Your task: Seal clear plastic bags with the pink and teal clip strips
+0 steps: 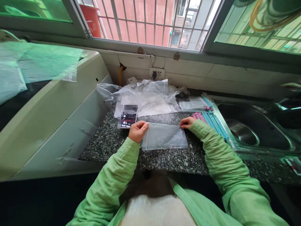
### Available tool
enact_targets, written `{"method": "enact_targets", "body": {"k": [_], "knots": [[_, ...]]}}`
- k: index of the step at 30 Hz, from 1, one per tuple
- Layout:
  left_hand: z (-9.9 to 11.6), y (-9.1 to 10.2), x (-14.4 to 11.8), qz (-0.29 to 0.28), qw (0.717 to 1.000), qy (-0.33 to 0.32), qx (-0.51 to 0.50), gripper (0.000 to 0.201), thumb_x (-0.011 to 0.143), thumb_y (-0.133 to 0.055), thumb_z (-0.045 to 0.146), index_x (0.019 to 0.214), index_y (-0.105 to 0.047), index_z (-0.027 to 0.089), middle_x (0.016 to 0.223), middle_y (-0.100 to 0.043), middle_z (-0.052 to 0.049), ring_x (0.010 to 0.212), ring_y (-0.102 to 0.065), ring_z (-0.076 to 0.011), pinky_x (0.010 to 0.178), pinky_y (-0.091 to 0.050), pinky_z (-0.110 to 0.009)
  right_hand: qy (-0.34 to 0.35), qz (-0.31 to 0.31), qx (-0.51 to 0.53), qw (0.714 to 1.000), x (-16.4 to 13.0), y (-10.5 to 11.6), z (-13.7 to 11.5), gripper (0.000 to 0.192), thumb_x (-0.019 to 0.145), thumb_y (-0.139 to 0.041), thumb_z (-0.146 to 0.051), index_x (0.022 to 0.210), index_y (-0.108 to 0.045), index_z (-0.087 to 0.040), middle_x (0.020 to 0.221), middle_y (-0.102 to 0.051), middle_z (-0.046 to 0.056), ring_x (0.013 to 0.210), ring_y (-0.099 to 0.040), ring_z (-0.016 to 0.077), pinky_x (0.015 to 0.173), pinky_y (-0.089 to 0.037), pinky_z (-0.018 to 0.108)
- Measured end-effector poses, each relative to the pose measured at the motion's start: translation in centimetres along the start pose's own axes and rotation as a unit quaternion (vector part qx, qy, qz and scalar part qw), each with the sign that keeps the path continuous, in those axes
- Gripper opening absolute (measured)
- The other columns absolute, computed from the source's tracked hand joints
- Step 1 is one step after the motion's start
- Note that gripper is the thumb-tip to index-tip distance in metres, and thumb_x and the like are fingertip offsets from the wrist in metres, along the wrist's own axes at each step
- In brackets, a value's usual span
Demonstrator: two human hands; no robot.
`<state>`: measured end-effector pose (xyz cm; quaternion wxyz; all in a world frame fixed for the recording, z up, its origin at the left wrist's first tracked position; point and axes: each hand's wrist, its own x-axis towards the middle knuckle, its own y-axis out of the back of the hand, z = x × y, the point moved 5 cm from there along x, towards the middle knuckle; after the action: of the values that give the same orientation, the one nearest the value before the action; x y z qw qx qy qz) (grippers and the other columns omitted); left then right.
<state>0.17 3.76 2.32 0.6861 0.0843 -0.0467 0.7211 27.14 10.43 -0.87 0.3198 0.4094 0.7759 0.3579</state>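
Observation:
Between my hands a clear plastic bag (164, 136) is stretched flat over the speckled stone counter (103, 147). My left hand (138, 131) pinches its upper left corner between thumb and fingers. At the upper right corner, my right hand (187, 122) has its fingers closed on the bag's edge. Just beyond my right hand lie several pink strips (199, 116) and teal strips (213, 124), side by side by the sink. A phone-like dark object (128, 120), partly blurred out, rests behind my left hand.
A heap of clear plastic bags (150, 97) covers the back of the counter, with a smaller stack of bags (194, 104) to its right. A metal sink (258, 125) is at right. On the left stands a pale appliance (77, 110). A wall socket (157, 73) sits below the barred window.

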Motion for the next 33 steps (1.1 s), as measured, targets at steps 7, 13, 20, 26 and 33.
{"method": "enact_targets", "body": {"k": [7,13,20,26,33], "knots": [[-0.3,-1.2,0.0,-0.07,0.997,0.034,-0.019,0.031,0.058,-0.058,0.041,0.046,-0.049,0.014,0.044,-0.038,0.004,0.045,-0.031,-0.0061,0.044,-0.024,-0.02,0.003,-0.01,0.009,1.0,-1.1,-0.2,-2.9,0.02,0.061,-0.06,-0.035,0.073,-0.067,-0.02,0.059,-0.06,-0.001,0.053,-0.049,0.0094,0.051,-0.036,0.021],[-0.3,-2.4,-0.1,-0.137,0.99,0.042,0.007,0.034,0.059,-0.057,0.044,0.046,-0.047,0.014,0.043,-0.034,0.005,0.044,-0.027,-0.0054,0.043,-0.021,-0.02,0.052,-0.057,0.101,0.992,-1.3,-2.1,-6.8,0.028,0.065,-0.055,-0.038,0.078,-0.066,-0.016,0.061,-0.06,0.0,0.053,-0.048,0.0081,0.051,-0.036,0.019],[-0.4,-2.4,0.0,-0.152,0.987,0.036,0.041,0.034,0.061,-0.053,0.043,0.047,-0.045,0.014,0.045,-0.035,0.005,0.046,-0.028,-0.0051,0.044,-0.022,-0.019,0.075,-0.097,0.173,0.977,-1.4,-2.7,-7.5,0.033,0.065,-0.054,-0.043,0.074,-0.063,-0.012,0.062,-0.059,0.001,0.055,-0.048,0.0084,0.052,-0.037,0.02],[-0.7,-2.8,0.0,-0.186,0.98,0.035,0.066,0.032,0.063,-0.051,0.041,0.048,-0.046,0.013,0.046,-0.036,0.005,0.047,-0.03,-0.0054,0.046,-0.025,-0.02,0.106,-0.138,0.12,0.977,-0.7,-4.1,-7.7,0.027,0.062,-0.057,-0.037,0.062,-0.059,-0.01,0.051,-0.049,-0.003,0.047,-0.039,0.0057,0.047,-0.031,0.019],[-0.4,-3.9,1.4,-0.237,0.962,-0.002,0.132,0.03,0.067,-0.048,0.039,0.054,-0.05,0.012,0.047,-0.038,0.004,0.047,-0.032,-0.0061,0.046,-0.026,-0.02,0.112,-0.164,0.076,0.977,-1.3,-4.2,-7.6,0.023,0.064,-0.054,-0.034,0.057,-0.055,-0.012,0.048,-0.041,-0.006,0.047,-0.034,0.0051,0.047,-0.026,0.019]]}}
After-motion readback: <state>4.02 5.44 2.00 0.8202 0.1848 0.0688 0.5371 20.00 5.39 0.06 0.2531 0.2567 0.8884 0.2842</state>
